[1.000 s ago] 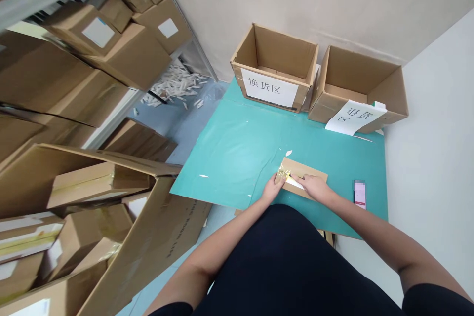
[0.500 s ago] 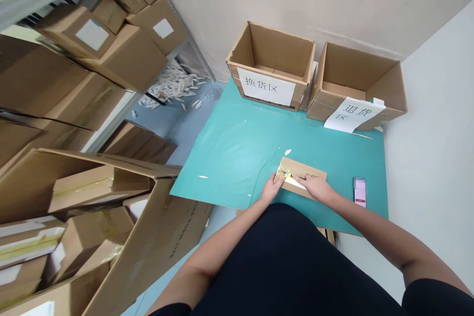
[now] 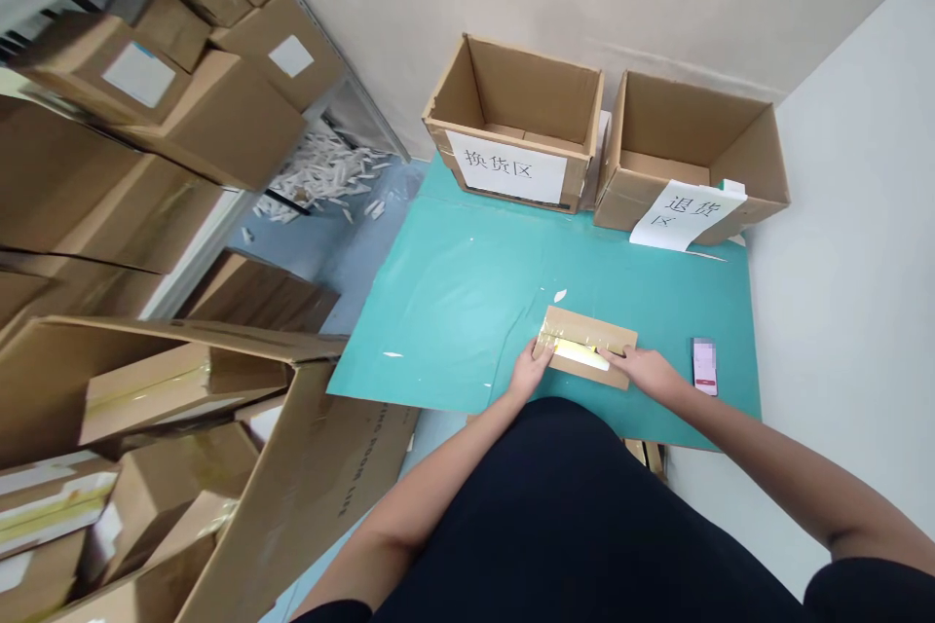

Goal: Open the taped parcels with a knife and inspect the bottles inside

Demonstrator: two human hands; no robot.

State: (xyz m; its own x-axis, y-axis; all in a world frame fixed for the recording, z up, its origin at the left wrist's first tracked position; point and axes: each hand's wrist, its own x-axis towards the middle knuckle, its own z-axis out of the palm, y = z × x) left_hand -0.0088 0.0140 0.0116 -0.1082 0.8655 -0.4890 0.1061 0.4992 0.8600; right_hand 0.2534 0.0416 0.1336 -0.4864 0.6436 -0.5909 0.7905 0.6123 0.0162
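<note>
A small flat cardboard box [image 3: 584, 321] lies on the green tabletop [image 3: 453, 292], with clear tape along its middle seam and a white label [image 3: 582, 356] on top. My left hand [image 3: 530, 370] grips the box's left end, fingers closed around its near corner. In my right hand [image 3: 647, 372] is a slim black-and-yellow box cutter [image 3: 612, 353], its tip at the taped seam near the right part of the box. My right fingers are closed over the cutter and hide part of it. The blade is too small to make out.
Two open cardboard boxes, the left one [image 3: 504, 170] and the right one [image 3: 752, 200], stand at the table's back with paper signs. A phone [image 3: 704, 366] lies at the right. Left of the table are a large carton [image 3: 365, 467] of parcels and a loaded shelf [image 3: 211, 224].
My right hand has moved the box cutter to the right along the seam, from near the left end. My left hand stays on the box's left end. The view has shifted slightly.
</note>
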